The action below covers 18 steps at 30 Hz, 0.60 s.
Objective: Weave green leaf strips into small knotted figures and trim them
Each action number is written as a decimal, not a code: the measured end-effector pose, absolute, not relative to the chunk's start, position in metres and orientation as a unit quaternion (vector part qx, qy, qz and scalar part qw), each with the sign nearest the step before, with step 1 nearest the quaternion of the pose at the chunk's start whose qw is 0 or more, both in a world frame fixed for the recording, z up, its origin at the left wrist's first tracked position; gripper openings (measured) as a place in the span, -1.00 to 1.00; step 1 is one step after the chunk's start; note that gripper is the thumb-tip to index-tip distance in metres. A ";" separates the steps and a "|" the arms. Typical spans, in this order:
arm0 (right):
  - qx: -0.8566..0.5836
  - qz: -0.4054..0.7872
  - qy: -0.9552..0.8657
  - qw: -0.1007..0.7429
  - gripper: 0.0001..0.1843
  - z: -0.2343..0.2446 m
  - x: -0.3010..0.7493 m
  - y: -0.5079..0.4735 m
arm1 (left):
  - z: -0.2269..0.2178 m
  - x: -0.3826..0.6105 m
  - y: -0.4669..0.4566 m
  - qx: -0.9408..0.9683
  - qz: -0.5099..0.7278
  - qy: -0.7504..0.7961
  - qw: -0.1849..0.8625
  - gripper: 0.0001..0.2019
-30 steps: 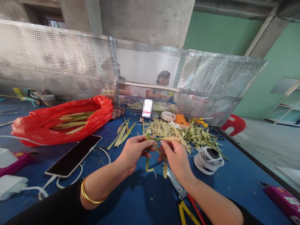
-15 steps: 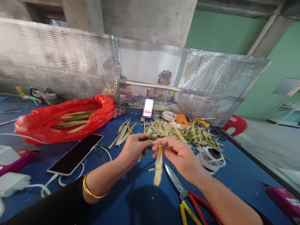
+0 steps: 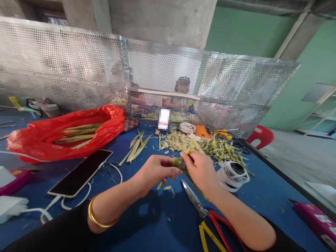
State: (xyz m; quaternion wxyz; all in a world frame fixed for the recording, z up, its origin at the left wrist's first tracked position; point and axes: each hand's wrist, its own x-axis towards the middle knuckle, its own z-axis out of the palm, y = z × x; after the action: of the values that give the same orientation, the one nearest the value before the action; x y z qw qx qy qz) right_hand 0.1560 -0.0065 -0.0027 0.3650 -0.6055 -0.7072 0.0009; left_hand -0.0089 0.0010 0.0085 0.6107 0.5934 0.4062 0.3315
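My left hand (image 3: 154, 173) pinches a small folded piece of green leaf (image 3: 176, 162) between thumb and fingers over the middle of the table. Close against it, my right hand (image 3: 201, 169) is closed on a pale leaf strip (image 3: 193, 146), whose end sticks up above the fingers. Another green length runs beneath the right hand; where it joins the rest is hidden. Scissors (image 3: 195, 200) with red and yellow handles lie open just below the hands. Beyond them is a heap of shredded leaf pieces (image 3: 220, 148). Several loose leaf strips (image 3: 135, 150) lie to the left.
A red plastic bag (image 3: 34, 140) holds more leaves at the left, near a phone (image 3: 81, 173) with white cables. White twine (image 3: 232, 176) sits beside my right wrist. A tape roll (image 3: 187, 127) and a perforated metal screen (image 3: 162, 63) stand behind; people sit beyond it.
The pale strip that hung down below my right hand now points up above it. My right hand has turned and moved in against the left. The view has shifted slightly.
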 end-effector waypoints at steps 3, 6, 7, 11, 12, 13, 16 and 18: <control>-0.608 0.029 -0.708 0.357 -0.68 -0.003 0.153 -0.008 | 0.006 -0.005 -0.002 0.596 0.357 0.450 0.560 -0.92; -0.603 0.042 -0.720 0.341 -0.68 0.001 0.155 -0.010 | 0.006 -0.007 0.001 0.569 0.383 0.453 0.569 -0.89; -0.594 0.030 -0.732 0.333 -0.70 0.002 0.157 -0.010 | 0.006 -0.008 0.003 0.548 0.390 0.455 0.584 -0.88; -0.510 -0.146 -0.800 0.281 -0.88 0.007 0.159 -0.015 | 0.005 -0.014 0.013 0.456 0.411 0.464 0.639 -0.84; -0.487 -0.206 -0.807 0.261 -0.84 0.007 0.158 -0.018 | 0.004 -0.014 0.015 0.445 0.419 0.461 0.644 -0.84; -0.467 -0.259 -0.811 0.241 -0.79 0.007 0.156 -0.021 | 0.003 -0.014 0.016 0.437 0.428 0.457 0.646 -0.85; -0.429 -0.313 -0.823 0.203 -0.75 0.003 0.146 -0.030 | 0.001 -0.013 0.017 0.421 0.448 0.450 0.647 -0.90; -0.437 -0.244 -0.839 0.214 -0.76 -0.003 0.138 -0.034 | 0.000 -0.012 0.017 0.414 0.448 0.454 0.650 -0.92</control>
State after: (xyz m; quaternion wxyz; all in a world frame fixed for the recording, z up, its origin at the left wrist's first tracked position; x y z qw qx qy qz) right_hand 0.1382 -0.0341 -0.0027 0.2136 -0.4370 -0.8390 -0.2438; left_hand -0.0119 0.0168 0.0004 0.6496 0.4138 0.4537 0.4483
